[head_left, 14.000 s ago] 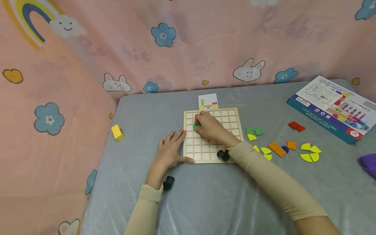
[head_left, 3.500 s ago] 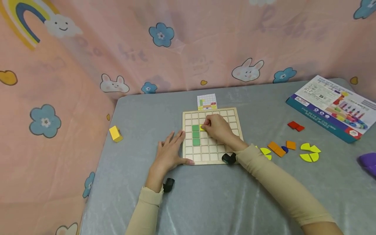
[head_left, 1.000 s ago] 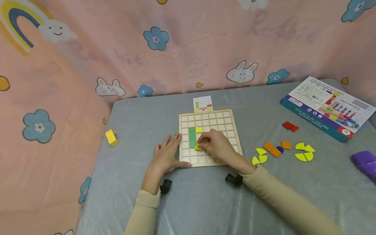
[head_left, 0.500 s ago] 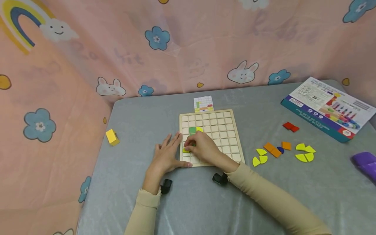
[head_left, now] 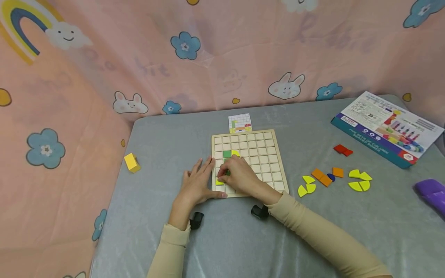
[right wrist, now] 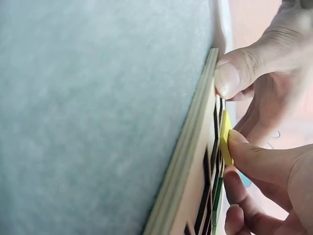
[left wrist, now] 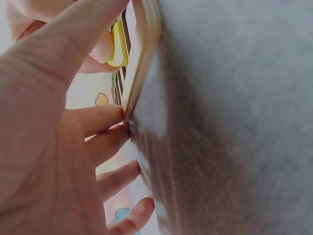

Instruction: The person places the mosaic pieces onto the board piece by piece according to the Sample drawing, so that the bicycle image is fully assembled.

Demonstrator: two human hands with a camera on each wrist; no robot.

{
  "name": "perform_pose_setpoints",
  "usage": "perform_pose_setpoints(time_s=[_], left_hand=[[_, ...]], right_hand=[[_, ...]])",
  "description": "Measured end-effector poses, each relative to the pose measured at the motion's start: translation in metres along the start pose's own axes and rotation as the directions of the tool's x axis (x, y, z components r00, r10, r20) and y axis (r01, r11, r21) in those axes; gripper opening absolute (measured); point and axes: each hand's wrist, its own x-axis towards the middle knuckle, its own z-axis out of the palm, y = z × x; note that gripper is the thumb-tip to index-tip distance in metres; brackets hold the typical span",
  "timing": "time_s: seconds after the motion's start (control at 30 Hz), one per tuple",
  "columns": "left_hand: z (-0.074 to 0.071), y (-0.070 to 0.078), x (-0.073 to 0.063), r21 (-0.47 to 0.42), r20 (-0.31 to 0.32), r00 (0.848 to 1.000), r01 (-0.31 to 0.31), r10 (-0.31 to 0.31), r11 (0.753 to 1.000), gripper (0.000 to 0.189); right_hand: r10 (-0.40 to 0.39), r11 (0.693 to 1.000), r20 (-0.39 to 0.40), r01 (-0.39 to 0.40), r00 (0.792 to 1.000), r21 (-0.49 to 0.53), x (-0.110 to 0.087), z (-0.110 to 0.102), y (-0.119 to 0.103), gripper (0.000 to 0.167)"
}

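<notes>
A wooden grid board [head_left: 267, 158] lies on the grey cloth. My left hand [head_left: 194, 185] steadies it, fingers spread along its left edge and thumb on the near left corner. My right hand [head_left: 240, 175] pinches a yellow quarter-round tile [right wrist: 225, 137] between thumb and fingers, over the leftmost column near the board's front. In the left wrist view that yellow tile [left wrist: 117, 46] stands right at the board's surface. A green square tile [head_left: 227, 154] sits in the grid, a yellow tile [head_left: 235, 153] beside it on the right. My right hand partly covers the green tiles below.
A pattern card [head_left: 240, 122] touches the board's far edge. To the right lie yellow quarter-round tiles [head_left: 308, 179], orange squares [head_left: 338, 172], a blue piece [head_left: 331, 177] and red tiles [head_left: 343, 150]. A box [head_left: 386, 127], a purple object [head_left: 431, 191] and a yellow block [head_left: 132, 163] stand farther out.
Since the oldest frame, green tiles and a yellow tile have been set in the grid. In the last second my right hand carried another yellow tile left, to the leftmost column. Left hand stays put.
</notes>
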Motion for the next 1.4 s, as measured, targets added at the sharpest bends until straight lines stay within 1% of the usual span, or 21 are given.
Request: perform_pose_setpoints(time_s=[0.1,0.23,0.4,0.63,0.77,0.93,1.0,1.1,1.2,1.3,1.4], left_hand=[[0.000,0.000,0.000,0.004,0.003,1.000,0.001,-0.001,1.000,0.124],[0.000,0.000,0.001,0.005,0.009,1.000,0.005,-0.005,1.000,0.124],[0.000,0.001,0.001,0.007,0.017,1.000,0.017,-0.017,1.000,0.125],[0.000,0.002,0.000,0.003,0.012,1.000,0.022,-0.022,1.000,0.126],[0.000,0.002,0.000,-0.007,0.011,1.000,0.017,-0.017,1.000,0.125],[-0.001,0.002,-0.001,-0.008,0.005,1.000,0.013,-0.013,1.000,0.125],[-0.001,0.003,0.000,-0.007,0.005,1.000,0.014,-0.014,1.000,0.125],[-0.001,0.003,0.000,-0.003,0.010,1.000,0.017,-0.017,1.000,0.126],[0.000,0.003,0.001,0.000,0.015,1.000,0.021,-0.021,1.000,0.126],[0.000,0.003,0.001,0.000,0.016,1.000,0.020,-0.020,1.000,0.127],[0.000,0.003,0.002,-0.004,0.013,1.000,0.019,-0.019,1.000,0.126]], right_hand=[[0.015,0.999,-0.002,-0.015,1.000,-0.031,0.001,0.002,0.000,0.009],[0.042,0.999,0.009,-0.041,0.999,-0.033,0.001,0.001,0.000,0.019],[0.057,0.998,0.037,-0.056,0.998,-0.029,-0.008,-0.011,0.009,0.018],[0.129,0.992,0.018,-0.129,0.991,-0.005,-0.034,-0.037,0.039,0.014],[0.140,0.990,0.006,-0.140,0.990,0.005,-0.053,-0.054,0.057,0.013],[0.149,0.989,0.054,-0.149,0.987,0.004,-0.073,-0.080,0.077,0.011],[0.157,0.988,0.071,-0.157,0.985,-0.015,-0.080,-0.092,0.083,0.011],[0.175,0.983,0.092,-0.169,0.980,-0.072,-0.092,-0.107,0.091,0.012],[0.178,0.979,0.113,-0.165,0.977,-0.120,-0.102,-0.119,0.099,0.014],[0.185,0.978,0.126,-0.170,0.975,-0.125,-0.110,-0.128,0.105,0.016],[0.190,0.978,0.131,-0.175,0.973,-0.117,-0.118,-0.134,0.110,0.014]])
